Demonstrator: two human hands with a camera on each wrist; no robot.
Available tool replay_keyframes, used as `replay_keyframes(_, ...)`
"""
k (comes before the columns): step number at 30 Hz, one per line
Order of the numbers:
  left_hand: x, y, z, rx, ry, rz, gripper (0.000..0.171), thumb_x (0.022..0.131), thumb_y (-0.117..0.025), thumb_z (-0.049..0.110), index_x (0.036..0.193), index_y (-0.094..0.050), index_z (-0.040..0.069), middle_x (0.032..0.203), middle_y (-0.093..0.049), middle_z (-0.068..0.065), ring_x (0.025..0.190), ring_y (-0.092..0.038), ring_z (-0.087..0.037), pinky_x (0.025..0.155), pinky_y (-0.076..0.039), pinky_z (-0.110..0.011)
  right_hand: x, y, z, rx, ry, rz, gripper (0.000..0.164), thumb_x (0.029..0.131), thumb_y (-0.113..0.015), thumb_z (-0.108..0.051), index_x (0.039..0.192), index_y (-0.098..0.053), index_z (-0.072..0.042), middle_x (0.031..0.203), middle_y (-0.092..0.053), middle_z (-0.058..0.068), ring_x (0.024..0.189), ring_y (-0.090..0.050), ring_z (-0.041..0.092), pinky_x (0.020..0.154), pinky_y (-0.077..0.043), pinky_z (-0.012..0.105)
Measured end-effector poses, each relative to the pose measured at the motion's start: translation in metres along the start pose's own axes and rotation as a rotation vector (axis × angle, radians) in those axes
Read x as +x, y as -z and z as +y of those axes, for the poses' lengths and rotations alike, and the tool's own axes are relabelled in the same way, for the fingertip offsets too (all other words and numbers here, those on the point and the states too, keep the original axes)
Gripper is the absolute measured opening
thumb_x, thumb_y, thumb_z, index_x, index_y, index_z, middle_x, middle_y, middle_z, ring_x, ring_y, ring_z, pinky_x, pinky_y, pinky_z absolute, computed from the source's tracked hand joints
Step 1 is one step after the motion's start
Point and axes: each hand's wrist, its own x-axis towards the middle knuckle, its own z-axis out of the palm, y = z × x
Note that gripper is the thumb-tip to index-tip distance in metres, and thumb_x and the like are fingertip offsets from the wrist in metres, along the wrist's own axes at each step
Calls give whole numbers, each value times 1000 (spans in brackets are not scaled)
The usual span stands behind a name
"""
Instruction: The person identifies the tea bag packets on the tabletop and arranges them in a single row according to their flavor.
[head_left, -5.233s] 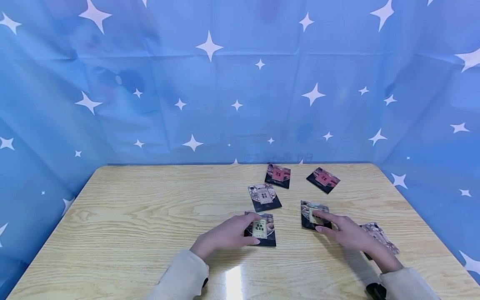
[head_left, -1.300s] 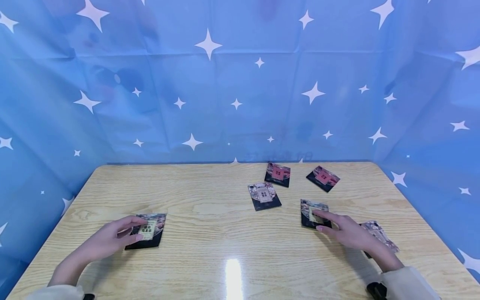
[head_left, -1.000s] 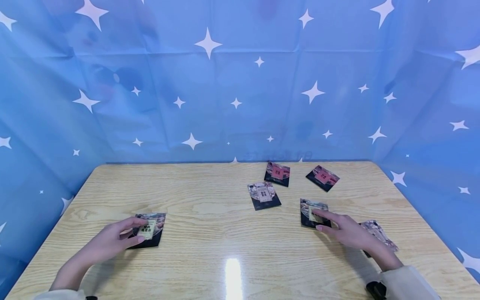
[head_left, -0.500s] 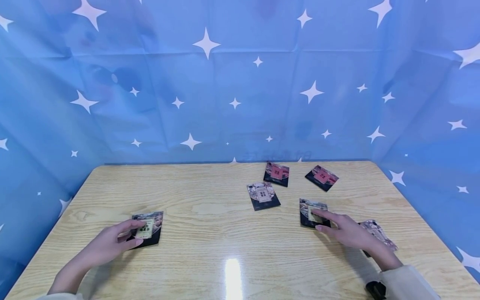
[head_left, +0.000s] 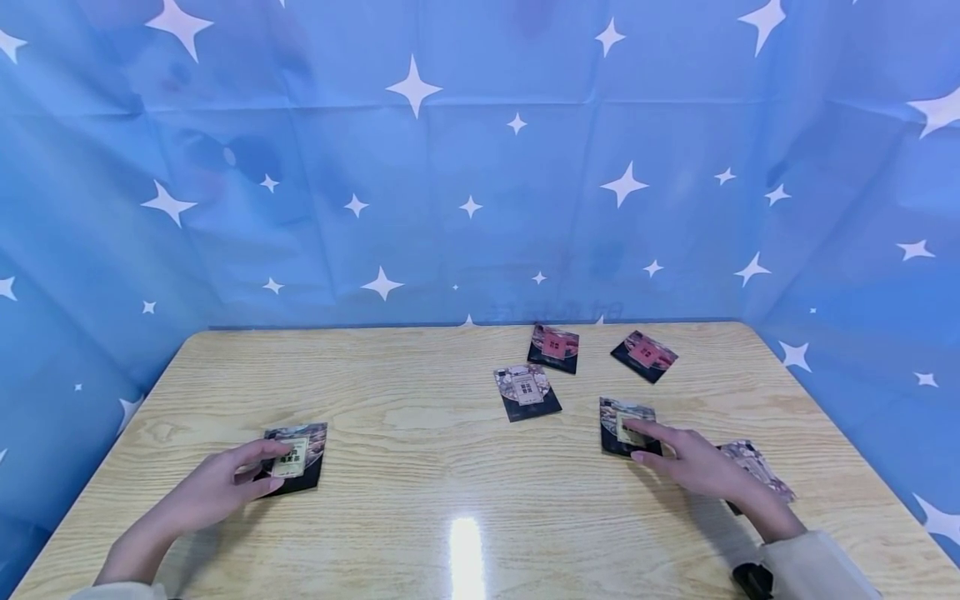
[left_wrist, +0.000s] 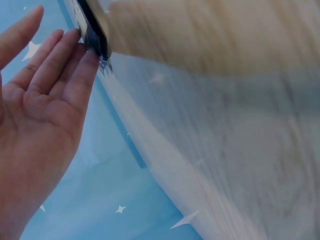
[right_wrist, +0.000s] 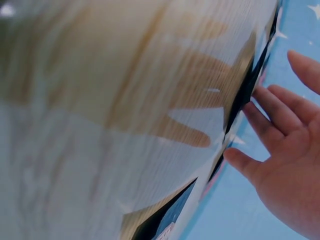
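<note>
On the left of the table, my left hand (head_left: pixel 206 492) rests its fingertips on a flat dark tea packet (head_left: pixel 313 454) with a pale yellow-green label. In the left wrist view the fingers (left_wrist: pixel 55 75) reach straight to this packet (left_wrist: pixel 95 32), and the thumb stands off it. Right of centre, my right hand (head_left: pixel 697 468) touches a similar yellow-green-labelled packet (head_left: pixel 613 421), its index finger over the label. The right wrist view shows extended fingers (right_wrist: pixel 275 112) against that packet's dark edge (right_wrist: pixel 242 97). Both hands hide part of their packets.
A grey-pink-labelled packet (head_left: pixel 527 392) and a red-labelled packet (head_left: pixel 555 348) lie near the middle back. Another red-labelled packet (head_left: pixel 645 356) is at the back right. A flowered packet (head_left: pixel 757 468) lies partly under the right forearm. A blue star-printed curtain (head_left: pixel 480 167) surrounds the wooden table (head_left: pixel 420 467).
Over five seconds, my left hand has slid its packet from beside the middle to the left of the table. During the last second it shifted slightly. My right hand has kept its place.
</note>
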Motion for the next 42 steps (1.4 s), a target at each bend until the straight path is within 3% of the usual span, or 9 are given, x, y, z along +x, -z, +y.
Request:
replay_keyframes(5, 0, 2, -2, -4, 14, -12, 43, 89, -61, 24, 124, -52, 2, 126, -48, -23, 113, -46, -46, 86, -47, -47, 0, -1, 0, 8, -10, 6, 53, 94, -52, -27, 135, -39, 4, 133, -39, 29, 112, -46, 44, 80, -45, 51)
replay_keyframes(8, 0, 2, -4, -4, 20, -16, 43, 89, -61, 25, 124, -53, 3, 126, -49, -23, 112, -46, -46, 85, -47, -47, -1, -2, 0, 23, -31, -8, 55, 94, -52, -30, 136, -39, 2, 134, -39, 28, 119, -37, 47, 87, -41, 59)
replay_keyframes(11, -1, 2, -6, -15, 13, -25, 42, 89, -61, 24, 124, -52, 2, 125, -50, -22, 112, -46, -46, 85, -47, -47, -2, -3, -1, 29, -34, -31, 56, 94, -52, -32, 137, -39, 1, 135, -39, 27, 102, -53, 41, 85, -44, 53)
replay_keyframes(14, 0, 3, -8, -30, -8, -35, 42, 89, -60, 24, 124, -52, 1, 123, -51, -21, 113, -44, -47, 86, -46, -46, -3, -5, -4, 20, -5, -41, 55, 94, -51, -31, 136, -39, 1, 134, -39, 28, 98, -54, 40, 80, -47, 47)
replay_keyframes(16, 0, 3, -9, -33, -24, -40, 42, 90, -60, 24, 123, -52, 0, 122, -52, -21, 114, -44, -46, 87, -46, -45, -4, -5, -7, 31, 10, -53, 54, 94, -51, -30, 137, -38, 1, 134, -39, 28, 99, -54, 40, 80, -47, 48)
replay_keyframes(18, 0, 4, -10, -29, -36, -44, 41, 90, -59, 24, 122, -52, -1, 121, -53, -21, 113, -44, -46, 87, -46, -44, -5, -6, -10, 43, 27, -61, 54, 94, -52, -29, 136, -39, 2, 134, -39, 28, 118, -40, 44, 85, -43, 55)
replay_keyframes(23, 1, 5, -10, -9, -58, -57, 40, 90, -59, 25, 122, -53, 1, 120, -54, -19, 112, -45, -45, 87, -47, -43, -6, -9, -15, 77, 30, -97, 54, 94, -51, -30, 137, -39, 0, 135, -38, 27, 120, -37, 45, 89, -38, 59)
replay_keyframes(36, 1, 6, -12, -41, -57, -74, 41, 90, -59, 23, 123, -52, -1, 122, -52, -23, 113, -43, -47, 87, -46, -46, 0, -21, -30, 54, 150, -148, 51, 95, -51, -29, 137, -40, -2, 134, -44, 22, 109, -52, 32, 86, -48, 40)
replay_keyframes(42, 1, 7, -9, -56, -13, -67, 44, 90, -60, 23, 126, -50, 0, 126, -47, -25, 115, -41, -49, 86, -46, -46, 7, -27, -43, 79, 153, -201, 52, 95, -49, -32, 138, -40, -3, 136, -41, 19, 120, -43, 35, 91, -45, 42)
